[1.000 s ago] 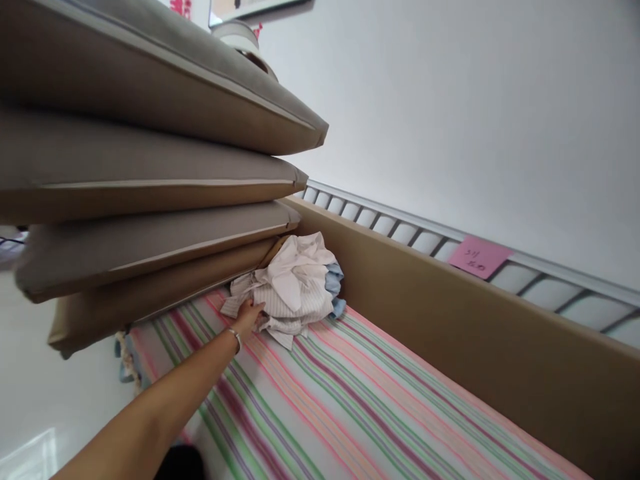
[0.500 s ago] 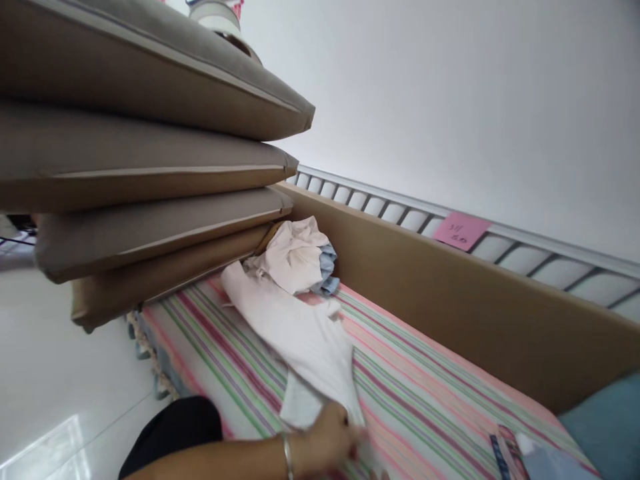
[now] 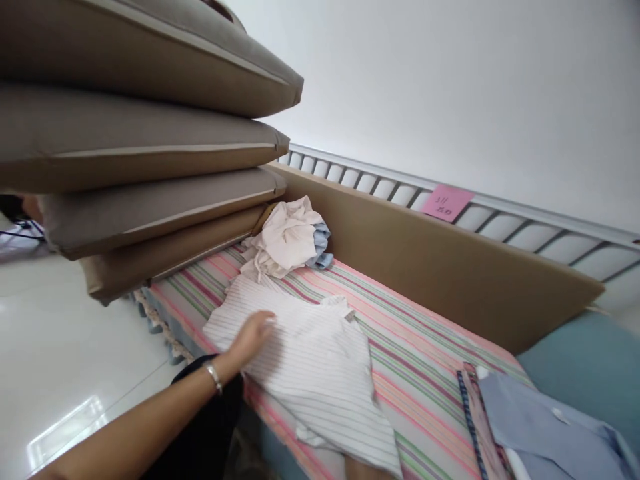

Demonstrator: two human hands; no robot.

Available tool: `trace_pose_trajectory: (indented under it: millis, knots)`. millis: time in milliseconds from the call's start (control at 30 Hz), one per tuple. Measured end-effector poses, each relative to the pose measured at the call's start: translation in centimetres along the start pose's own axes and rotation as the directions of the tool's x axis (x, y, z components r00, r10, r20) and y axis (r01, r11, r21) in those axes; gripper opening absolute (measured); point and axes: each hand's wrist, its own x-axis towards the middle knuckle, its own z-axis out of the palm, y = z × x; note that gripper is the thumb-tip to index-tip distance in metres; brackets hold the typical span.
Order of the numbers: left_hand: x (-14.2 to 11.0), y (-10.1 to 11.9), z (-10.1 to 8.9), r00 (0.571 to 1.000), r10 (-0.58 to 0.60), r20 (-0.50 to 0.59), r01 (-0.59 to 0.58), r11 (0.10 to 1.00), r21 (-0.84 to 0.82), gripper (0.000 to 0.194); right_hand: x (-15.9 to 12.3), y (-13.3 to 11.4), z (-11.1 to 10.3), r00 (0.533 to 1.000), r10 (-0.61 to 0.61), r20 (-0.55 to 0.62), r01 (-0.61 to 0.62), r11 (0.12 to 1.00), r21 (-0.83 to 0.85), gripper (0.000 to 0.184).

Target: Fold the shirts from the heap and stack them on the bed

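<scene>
One striped shirt (image 3: 320,363) is now spread out on the striped cover (image 3: 425,377), so a single garment seems to be singled out from the heap. At the shirt's near end, a brown patch is half covered; whether it is the right hand, and what is gripped, cannot be told. The left hand (image 3: 253,339) is held over the shirt's left side, fingers loosely bent, with no cloth visibly pinched. To the shirt's right, blue clothes (image 3: 543,417) are laid. Beyond the shirt, the crumpled heap (image 3: 287,240) is set beside the stacked cushions (image 3: 165,220).
</scene>
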Motion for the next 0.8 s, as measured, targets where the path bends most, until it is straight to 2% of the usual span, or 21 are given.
trace_pose_trajectory:
  millis: [33, 67, 133, 200, 267, 333, 400, 467, 533, 633, 733, 800]
  knots:
    - [0.7, -1.7, -1.9, 0.988, -0.069, -0.136, 0.093, 0.980, 0.177, 0.037, 0.1, -0.2, 0.0, 1.000, 0.008, 0.003, -0.008, 1.000, 0.024, 0.026]
    - [1.1, -3.3, -3.5, 0.964, -0.148, -0.221, 0.214, 0.926, 0.312, 0.043, 0.2, -0.3, -0.1, 1.000, 0.016, 0.004, -0.016, 0.999, 0.048, 0.026]
    - [1.0, -5.8, -5.2, 0.937, -0.222, -0.269, 0.311, 0.882, 0.354, 0.055, 0.4, -0.5, -0.4, 0.999, 0.035, -0.001, -0.035, 0.995, 0.096, 0.026]
    - [0.1, -7.5, -5.5, 0.943, -0.232, -0.240, 0.312, 0.868, 0.387, 0.058, 0.7, -0.5, -0.9, 0.998, 0.055, -0.012, -0.053, 0.988, 0.144, 0.027]
    - [-0.8, -8.6, -4.9, 0.964, -0.182, -0.195, 0.252, 0.861, 0.442, 0.056, 0.8, -0.5, -1.3, 0.997, 0.074, -0.027, -0.068, 0.982, 0.177, 0.030]
    - [-1.4, -9.3, -4.1, 0.983, -0.104, -0.152, 0.166, 0.859, 0.484, 0.055, 0.6, -0.4, -1.5, 0.996, 0.086, -0.017, -0.080, 0.967, 0.241, 0.041]
    - [-1.7, -9.6, -3.6, 0.992, -0.037, -0.121, 0.093, 0.861, 0.500, 0.057, 0.0, -0.5, -1.2, 0.996, 0.079, 0.039, -0.088, 0.920, 0.382, 0.057]
    - [-1.8, -9.4, -3.4, 0.994, 0.004, -0.110, 0.053, 0.853, 0.519, 0.060, -0.7, -1.0, -0.6, 0.996, 0.083, 0.035, -0.089, 0.846, 0.525, 0.067]
    - [-2.0, -9.0, -3.5, 0.995, 0.025, -0.092, 0.029, 0.840, 0.542, 0.061, -1.1, -2.2, 0.0, 0.982, 0.177, -0.066, -0.104, 0.800, 0.592, 0.064]
    - [-2.1, -8.1, -3.8, 1.000, 0.027, -0.010, -0.017, 0.849, 0.527, 0.044, -0.7, -4.5, 0.3, 0.910, 0.359, -0.209, -0.156, 0.761, 0.630, 0.051]
    - [-1.7, -6.7, -4.7, 0.997, -0.034, 0.075, 0.005, 0.932, 0.362, 0.026, 0.6, -6.8, -1.3, 0.896, 0.368, -0.250, -0.127, 0.751, 0.648, 0.045]
    - [-1.0, -5.1, -5.9, 0.988, -0.127, 0.084, 0.117, 0.986, 0.120, 0.019, 1.6, -8.1, -3.6, 0.906, 0.316, -0.283, -0.066, 0.763, 0.643, 0.045]
